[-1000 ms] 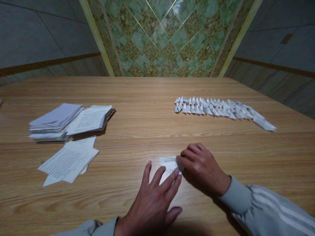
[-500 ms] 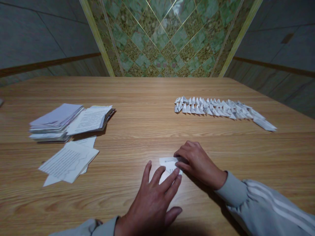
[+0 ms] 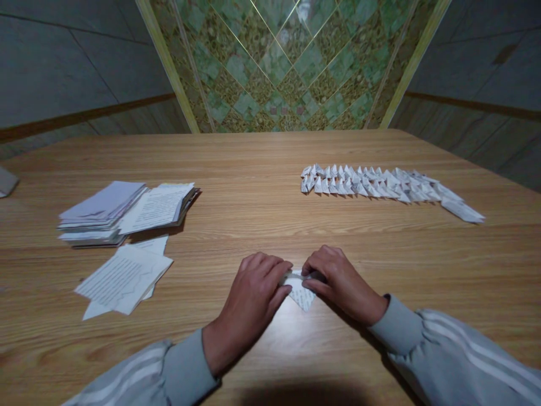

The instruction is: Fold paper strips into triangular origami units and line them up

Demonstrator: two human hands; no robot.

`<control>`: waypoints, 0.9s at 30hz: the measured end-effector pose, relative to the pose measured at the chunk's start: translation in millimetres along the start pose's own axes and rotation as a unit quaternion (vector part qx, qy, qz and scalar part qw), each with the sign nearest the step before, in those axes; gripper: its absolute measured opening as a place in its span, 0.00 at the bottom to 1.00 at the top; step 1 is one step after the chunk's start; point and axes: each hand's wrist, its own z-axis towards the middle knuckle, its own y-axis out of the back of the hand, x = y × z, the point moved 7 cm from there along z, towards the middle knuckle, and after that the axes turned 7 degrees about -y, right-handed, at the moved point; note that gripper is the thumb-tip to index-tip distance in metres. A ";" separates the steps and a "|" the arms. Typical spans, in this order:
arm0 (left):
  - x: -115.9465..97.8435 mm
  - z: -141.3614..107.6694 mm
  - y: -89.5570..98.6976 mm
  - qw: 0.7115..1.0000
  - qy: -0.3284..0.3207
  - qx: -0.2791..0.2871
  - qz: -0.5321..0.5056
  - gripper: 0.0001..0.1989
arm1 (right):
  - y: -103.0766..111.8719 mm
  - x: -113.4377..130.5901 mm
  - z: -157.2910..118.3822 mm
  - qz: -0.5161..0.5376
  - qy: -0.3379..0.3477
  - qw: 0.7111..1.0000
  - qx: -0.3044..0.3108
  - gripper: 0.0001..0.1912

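Observation:
A small folded sheet of printed paper is between my two hands at the near middle of the table, its pointed lower part facing me. My left hand pinches its left end between thumb and fingers. At the right end, my right hand grips it the same way, fingers curled over the top edge. The fingers hide both ends of the paper. Between them the upper edge shows as a narrow raised strip.
Stacked papers stand at the left beside another printed pile. Loose printed sheets lie in front of them. Two rows of folded paper pieces run along the right, ending at a flatter folded piece. The wooden table reaches toward a tiled wall.
My left hand has gone from spread fingers below the paper to a pinch on its left end. The paper's lower point now shows. My right hand stays at the right end.

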 end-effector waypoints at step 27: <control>-16.8 -1.9 -12.7 0.975 -0.168 0.044 0.135 0.11 | 11.5 22.7 -28.0 -0.196 0.175 0.960 -0.096 0.12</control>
